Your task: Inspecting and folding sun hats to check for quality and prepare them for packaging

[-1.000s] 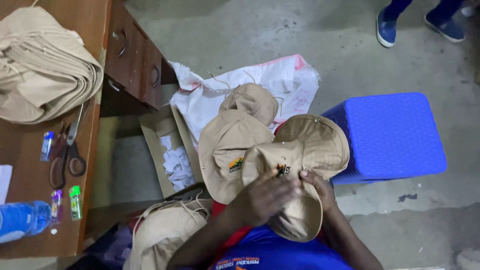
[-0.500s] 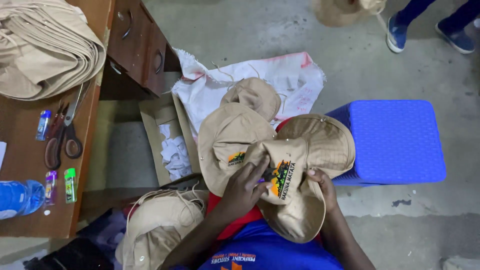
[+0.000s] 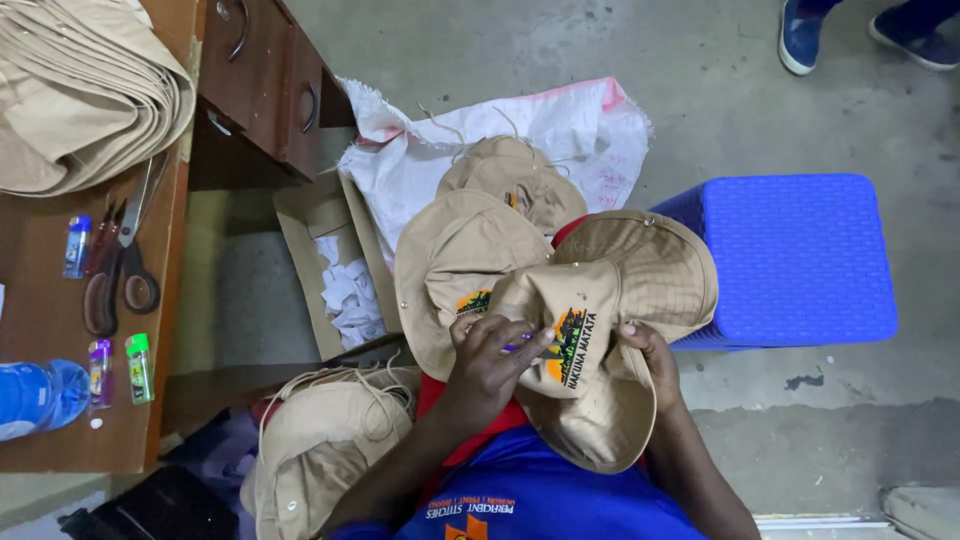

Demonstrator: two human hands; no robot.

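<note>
Both forearms rise from the bottom edge toward frame centre. Left hand, lower centre: fingers curled, tips pinched together, wrist bent forward. Right hand, just right of centre: fingers tucked out of sight, thumb on top, closed in a grip.

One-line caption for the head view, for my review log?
Both hands, left and right, hold a tan embroidered brimmed hat above more hats beside a blue plastic stool.
</note>
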